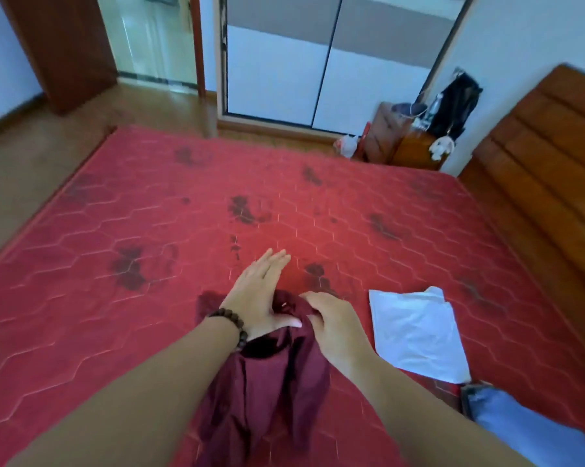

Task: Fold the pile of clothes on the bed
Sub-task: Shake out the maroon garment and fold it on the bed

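Note:
A dark maroon garment (270,389) lies crumpled on the red mattress (149,214), near the front edge. My left hand (260,291), with a bead bracelet on the wrist, rests flat on the garment's far end, fingers stretched forward and thumb pointing right. My right hand (334,325) has its fingers curled into the cloth beside the left thumb, pinching a fold. A white folded cloth (415,332) lies flat to the right. A blue garment (527,429) sits at the lower right corner.
A wooden headboard (547,163) runs along the right side. A small wooden nightstand (415,150) with a dark bag and clutter stands at the far right corner. Sliding wardrobe doors (318,69) and an open doorway (149,38) lie beyond the bed.

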